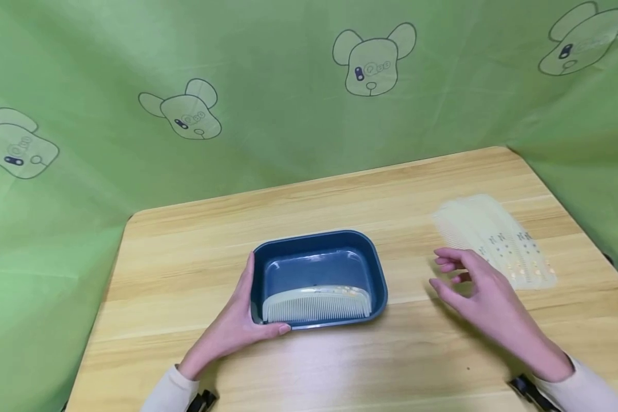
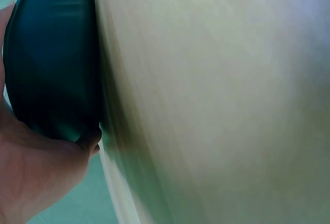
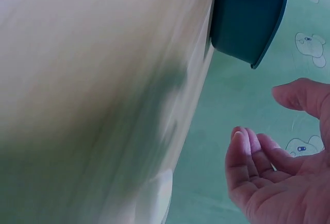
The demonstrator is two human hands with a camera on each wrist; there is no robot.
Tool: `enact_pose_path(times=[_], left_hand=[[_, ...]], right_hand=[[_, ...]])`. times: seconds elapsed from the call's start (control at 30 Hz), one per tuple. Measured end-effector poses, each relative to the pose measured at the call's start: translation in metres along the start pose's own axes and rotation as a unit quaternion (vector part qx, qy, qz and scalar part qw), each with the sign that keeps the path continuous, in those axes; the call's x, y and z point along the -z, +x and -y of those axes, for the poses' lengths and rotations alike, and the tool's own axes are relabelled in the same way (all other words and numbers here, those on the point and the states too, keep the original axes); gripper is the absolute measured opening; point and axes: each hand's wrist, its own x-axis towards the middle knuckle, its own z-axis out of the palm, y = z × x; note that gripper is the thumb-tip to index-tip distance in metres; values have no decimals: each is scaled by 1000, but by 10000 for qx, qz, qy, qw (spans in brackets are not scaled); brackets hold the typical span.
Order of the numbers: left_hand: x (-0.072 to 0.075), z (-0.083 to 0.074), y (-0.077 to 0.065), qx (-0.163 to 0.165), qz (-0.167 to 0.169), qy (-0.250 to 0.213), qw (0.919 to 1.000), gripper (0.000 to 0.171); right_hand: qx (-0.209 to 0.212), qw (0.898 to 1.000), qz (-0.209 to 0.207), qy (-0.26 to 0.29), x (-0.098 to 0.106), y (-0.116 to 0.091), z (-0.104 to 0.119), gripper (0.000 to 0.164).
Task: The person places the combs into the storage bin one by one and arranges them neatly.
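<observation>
A dark blue rectangular plastic box (image 1: 314, 237) sits on the wooden table, its open top facing up. My left hand (image 1: 239, 315) grips its left front corner, thumb along the front and fingers against the left side. In the left wrist view, the hand (image 2: 41, 167) presses against the box's outer wall (image 2: 56, 64). A pale comb (image 1: 316, 303) lies along the box's front wall, teeth toward me. My right hand (image 1: 486, 292) hovers empty over the table, fingers loosely bent and apart from the thumb. Just beyond it lie several pale, overlapping combs (image 1: 479, 217) with small printed decorations.
The wooden table (image 1: 185, 257) has rounded back corners. Green cloth (image 1: 288, 114) printed with animal heads hangs behind it and on both sides. A tiny dark speck (image 1: 468, 368) lies on the tabletop near the right forearm.
</observation>
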Motion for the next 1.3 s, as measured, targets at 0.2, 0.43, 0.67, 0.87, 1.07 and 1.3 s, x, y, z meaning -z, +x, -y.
enact_pose_path(times=[0.2,0.43,0.67,0.87,1.07,1.3], left_hand=[[0,0,0,-19,11,-27,10000,143],[0,0,0,-21,18,-41,10000,142],[0,1,-1,21,19,-9,10000,143],[0,0,-1,-10,26,-36,10000,142],[0,0,-1,-23,7,-11,10000,143],[0,0,-1,0,20,-11,10000,142]], right_hand=[[-492,9985,142,-176,8,-1,-7,61],[-923,9947,375,-267,18,-2,-14,65],[-1011,9920,517,-555,23,-7,-22,70],[-1355,9856,655,-775,27,-9,-29,75],[-1548,9806,801,-899,28,-11,-34,82],[-1659,9756,897,-1126,32,-13,-43,84]])
